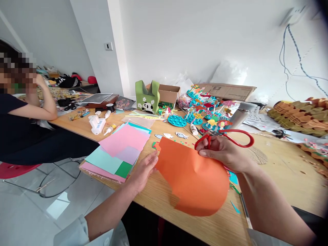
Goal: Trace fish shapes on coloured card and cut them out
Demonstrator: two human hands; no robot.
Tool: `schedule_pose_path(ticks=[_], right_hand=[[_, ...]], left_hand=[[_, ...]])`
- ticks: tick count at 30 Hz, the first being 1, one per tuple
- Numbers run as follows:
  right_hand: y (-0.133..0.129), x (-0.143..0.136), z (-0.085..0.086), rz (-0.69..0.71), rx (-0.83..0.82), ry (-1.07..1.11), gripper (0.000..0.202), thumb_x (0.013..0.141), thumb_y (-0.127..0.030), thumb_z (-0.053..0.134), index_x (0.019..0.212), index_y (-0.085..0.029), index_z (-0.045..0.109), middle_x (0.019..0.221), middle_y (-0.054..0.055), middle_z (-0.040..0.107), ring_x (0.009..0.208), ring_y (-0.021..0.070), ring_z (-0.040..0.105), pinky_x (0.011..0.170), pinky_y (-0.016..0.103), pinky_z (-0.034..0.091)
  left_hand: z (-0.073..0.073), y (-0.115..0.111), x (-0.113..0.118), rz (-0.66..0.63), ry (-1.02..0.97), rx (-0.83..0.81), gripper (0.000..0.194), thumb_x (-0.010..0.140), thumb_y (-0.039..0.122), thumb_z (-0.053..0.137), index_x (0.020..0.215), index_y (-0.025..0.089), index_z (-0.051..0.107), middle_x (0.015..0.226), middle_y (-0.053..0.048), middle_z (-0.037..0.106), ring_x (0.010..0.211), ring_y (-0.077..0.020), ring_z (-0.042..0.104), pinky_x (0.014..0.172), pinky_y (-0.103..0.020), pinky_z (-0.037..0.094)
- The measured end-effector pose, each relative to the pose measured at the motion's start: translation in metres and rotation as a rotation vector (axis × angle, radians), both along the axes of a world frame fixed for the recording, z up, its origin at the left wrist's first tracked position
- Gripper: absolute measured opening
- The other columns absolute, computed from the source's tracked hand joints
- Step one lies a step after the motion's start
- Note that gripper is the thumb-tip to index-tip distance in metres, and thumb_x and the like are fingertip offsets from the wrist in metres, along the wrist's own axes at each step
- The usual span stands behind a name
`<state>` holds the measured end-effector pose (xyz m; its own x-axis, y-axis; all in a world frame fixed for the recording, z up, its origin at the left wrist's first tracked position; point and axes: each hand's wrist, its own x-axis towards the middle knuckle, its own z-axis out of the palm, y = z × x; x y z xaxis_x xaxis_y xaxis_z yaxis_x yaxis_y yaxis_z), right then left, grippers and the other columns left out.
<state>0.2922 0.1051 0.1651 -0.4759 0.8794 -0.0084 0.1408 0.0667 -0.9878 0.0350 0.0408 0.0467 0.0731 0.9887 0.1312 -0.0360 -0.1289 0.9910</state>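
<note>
One orange sheet (200,184) over the table (284,164) front, apparently mid-trim: right hand (225,150) pinches its top edge, one scissors (252,139) looped on the fingers; left hand (143,171) at left edge (can't tell if gripping). Further cutting likely needs scissors re-seated. Beyond: three fish cutouts (181,135).

- Right hand (220,149) holds red-handled scissors (225,132), thumb against the orange paper (197,181).
- Left hand (145,169) meets the paper's left edge; whether it grips is hard to tell.
- Coloured sheets (125,138) lie stacked on the wooden table (279,167).
- Green panda bag (147,99) stands behind them.
</note>
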Motion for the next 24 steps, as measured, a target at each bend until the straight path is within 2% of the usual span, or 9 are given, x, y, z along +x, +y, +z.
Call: schedule_pose_path(ticks=[2,5,8,10,13,16,19,24], right_hand=[[0.0,0.001,-0.001,-0.002,0.003,-0.035,0.04,0.058,-0.045,0.083,0.067,-0.019,0.054,0.069,0.001,0.061,0.06,0.0138,0.052,0.056,0.028,0.042],[0.01,0.001,-0.014,-0.003,0.056,-0.133,0.041,0.058,-0.05,0.081,0.067,-0.019,0.055,0.068,0.0,0.058,0.063,0.0143,0.052,0.058,0.028,0.042],[0.029,-0.001,-0.041,-0.005,0.147,-0.31,0.037,0.064,-0.05,0.073,0.068,-0.02,0.051,0.068,0.0,0.056,0.064,0.0149,0.052,0.06,0.028,0.043],[0.042,-0.004,-0.062,-0.056,0.272,-0.533,0.028,0.07,-0.044,0.065,0.069,-0.021,0.048,0.069,0.0,0.057,0.064,0.0152,0.052,0.061,0.028,0.043],[0.056,-0.012,-0.09,-0.102,0.341,-0.659,0.021,0.069,-0.03,0.062,0.064,-0.021,0.044,0.064,-0.001,0.054,0.062,0.0156,0.05,0.059,0.028,0.039],[0.061,-0.019,-0.107,-0.128,0.393,-0.705,0.021,0.069,-0.025,0.061,0.062,-0.022,0.041,0.062,-0.001,0.052,0.062,0.0157,0.051,0.059,0.026,0.036],[0.062,-0.021,-0.113,-0.153,0.445,-0.718,0.018,0.074,-0.027,0.059,0.069,-0.022,0.043,0.068,0.0,0.058,0.066,0.0165,0.055,0.059,0.026,0.037],[0.072,-0.018,-0.106,-0.284,0.494,-0.762,0.019,0.084,-0.038,0.055,0.076,-0.023,0.047,0.07,0.004,0.063,0.071,0.0217,0.062,0.059,0.028,0.038]], left_hand=[[0.008,-0.001,0.004,-0.085,0.0,-0.046,0.045,0.092,0.046,0.05,0.124,0.015,0.055,0.113,-0.014,0.067,0.101,-0.0223,0.066,0.077,-0.032,0.054],[0.011,0.005,0.005,0.006,0.156,-0.036,0.035,0.084,0.045,0.058,0.099,0.013,0.064,0.086,-0.006,0.069,0.078,-0.0191,0.066,0.064,-0.027,0.051],[0.001,0.022,0.0,0.123,0.283,-0.005,0.024,0.08,0.039,0.059,0.081,0.015,0.062,0.071,0.0,0.062,0.066,-0.0142,0.058,0.059,-0.023,0.043],[-0.007,0.035,-0.002,0.197,0.386,0.026,0.02,0.077,0.035,0.06,0.07,0.016,0.057,0.063,0.004,0.053,0.061,-0.0115,0.05,0.057,-0.022,0.035],[-0.017,0.046,-0.003,0.305,0.56,0.062,0.027,0.075,0.029,0.062,0.058,0.018,0.045,0.053,0.007,0.036,0.053,-0.0091,0.035,0.053,-0.023,0.023],[-0.022,0.048,-0.001,0.329,0.703,0.094,0.031,0.074,0.023,0.062,0.054,0.019,0.038,0.05,0.008,0.031,0.052,-0.0093,0.028,0.054,-0.026,0.019],[-0.026,0.047,-0.001,0.333,0.807,0.133,0.032,0.072,0.017,0.065,0.053,0.019,0.039,0.053,0.006,0.037,0.058,-0.0114,0.036,0.058,-0.025,0.025],[-0.031,0.047,0.0,0.387,0.925,0.159,0.019,0.074,0.013,0.064,0.062,0.019,0.051,0.065,0.001,0.053,0.077,-0.0189,0.051,0.072,-0.028,0.037]])
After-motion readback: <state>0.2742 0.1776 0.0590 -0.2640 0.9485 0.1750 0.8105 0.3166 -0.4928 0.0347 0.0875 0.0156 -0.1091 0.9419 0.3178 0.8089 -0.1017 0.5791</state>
